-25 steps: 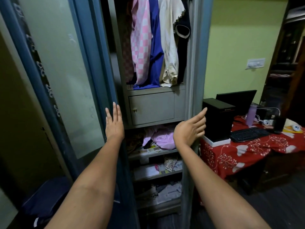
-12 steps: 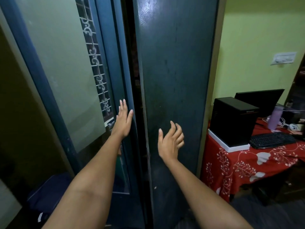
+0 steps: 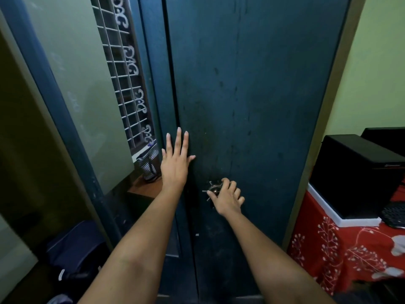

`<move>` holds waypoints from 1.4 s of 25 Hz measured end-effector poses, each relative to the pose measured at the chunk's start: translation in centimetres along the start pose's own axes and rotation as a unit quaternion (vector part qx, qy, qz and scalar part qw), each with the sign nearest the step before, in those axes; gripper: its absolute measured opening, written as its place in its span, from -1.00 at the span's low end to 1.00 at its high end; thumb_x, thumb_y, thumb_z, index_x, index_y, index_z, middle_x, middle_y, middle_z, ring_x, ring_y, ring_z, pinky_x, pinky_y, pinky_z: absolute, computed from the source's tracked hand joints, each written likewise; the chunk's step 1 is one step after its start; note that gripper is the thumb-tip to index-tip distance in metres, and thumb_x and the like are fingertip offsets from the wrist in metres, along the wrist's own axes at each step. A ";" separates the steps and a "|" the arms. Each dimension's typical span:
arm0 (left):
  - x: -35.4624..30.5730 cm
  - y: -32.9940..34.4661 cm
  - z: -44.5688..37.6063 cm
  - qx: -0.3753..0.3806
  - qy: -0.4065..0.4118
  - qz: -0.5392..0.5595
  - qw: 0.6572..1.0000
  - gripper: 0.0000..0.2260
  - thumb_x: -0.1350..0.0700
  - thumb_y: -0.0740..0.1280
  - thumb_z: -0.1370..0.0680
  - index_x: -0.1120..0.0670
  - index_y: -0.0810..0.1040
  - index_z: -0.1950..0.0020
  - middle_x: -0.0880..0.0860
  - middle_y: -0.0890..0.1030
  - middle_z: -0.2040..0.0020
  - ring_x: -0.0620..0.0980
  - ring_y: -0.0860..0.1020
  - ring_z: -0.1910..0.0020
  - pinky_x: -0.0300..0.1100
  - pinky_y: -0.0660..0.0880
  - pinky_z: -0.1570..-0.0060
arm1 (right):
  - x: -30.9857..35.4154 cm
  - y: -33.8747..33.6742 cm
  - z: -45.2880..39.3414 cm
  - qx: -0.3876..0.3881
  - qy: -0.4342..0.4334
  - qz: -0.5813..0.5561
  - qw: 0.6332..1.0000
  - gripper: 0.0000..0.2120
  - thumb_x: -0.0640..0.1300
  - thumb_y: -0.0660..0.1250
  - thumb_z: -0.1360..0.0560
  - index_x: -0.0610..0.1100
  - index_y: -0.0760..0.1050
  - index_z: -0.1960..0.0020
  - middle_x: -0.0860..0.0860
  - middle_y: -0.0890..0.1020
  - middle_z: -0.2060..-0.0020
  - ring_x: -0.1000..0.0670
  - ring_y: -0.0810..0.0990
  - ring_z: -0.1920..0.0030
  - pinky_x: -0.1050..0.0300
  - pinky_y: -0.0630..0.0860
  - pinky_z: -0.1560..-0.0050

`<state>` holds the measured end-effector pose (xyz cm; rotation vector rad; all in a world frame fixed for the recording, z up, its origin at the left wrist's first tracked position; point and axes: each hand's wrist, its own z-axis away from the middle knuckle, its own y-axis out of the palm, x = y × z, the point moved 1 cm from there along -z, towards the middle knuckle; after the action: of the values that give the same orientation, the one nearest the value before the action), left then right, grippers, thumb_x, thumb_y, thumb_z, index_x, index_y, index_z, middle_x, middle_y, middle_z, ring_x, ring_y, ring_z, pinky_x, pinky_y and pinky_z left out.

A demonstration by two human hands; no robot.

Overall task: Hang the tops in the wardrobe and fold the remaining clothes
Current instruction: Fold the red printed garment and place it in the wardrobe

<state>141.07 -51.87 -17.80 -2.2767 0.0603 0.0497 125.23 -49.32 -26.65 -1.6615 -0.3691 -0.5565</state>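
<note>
The wardrobe (image 3: 252,95) fills the frame's centre, its handle (image 3: 214,189) at lower centre. A window grille (image 3: 125,73) lies upper left; a table (image 3: 350,255) at lower right carries a box (image 3: 355,172).

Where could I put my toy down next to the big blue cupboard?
The brown ledge has a bare patch in front of the striped bag, beside the left hand. The red tablecloth is crowded on top: a black box and keyboard fill what shows.

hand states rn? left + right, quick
Left hand: open, fingers straight, flat against the wardrobe door.
Right hand: closed, fingers curled round the metal door handle.
</note>
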 end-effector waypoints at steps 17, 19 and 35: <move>-1.2 2.9 -4.8 -0.031 -0.003 -0.292 0.956 0.02 -0.40 0.23 -0.38 0.17 -0.16 -0.55 0.22 -0.43 -0.48 0.17 -0.34 -0.48 0.25 -0.09 -0.43 | 1.1 5.5 -5.1 -0.143 -0.080 0.100 0.981 -0.47 0.07 0.52 -0.27 0.00 0.51 -0.19 -0.15 0.49 0.04 -0.13 0.47 0.11 -0.09 0.44 0.11; -1.2 3.0 -4.4 -0.034 0.013 -0.324 0.945 0.08 -0.45 0.24 -0.33 0.21 -0.12 -0.55 0.21 -0.28 -0.54 0.13 -0.26 -0.52 0.20 -0.10 -0.45 | 1.4 5.6 -4.9 -0.139 -0.077 0.093 0.983 -0.49 0.03 0.51 -0.28 0.03 0.48 -0.19 -0.16 0.48 0.03 -0.14 0.47 0.09 -0.08 0.42 0.07; -0.6 2.9 -4.5 0.017 0.005 -0.211 0.977 0.09 -0.33 0.30 -0.40 0.22 -0.39 -0.47 0.16 -0.22 -0.56 0.08 -0.38 -0.45 0.01 -0.25 -0.46 | 1.1 3.8 -6.5 -0.063 -0.236 0.280 0.928 -0.54 -0.20 0.20 -0.53 0.04 0.16 -0.37 -0.14 0.23 -0.27 -0.15 0.25 -0.26 -0.09 0.19 -0.31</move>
<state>140.39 -57.16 -16.99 -2.2107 -0.4139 -0.1843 127.20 -56.38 -28.53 -1.9158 -0.1861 0.2606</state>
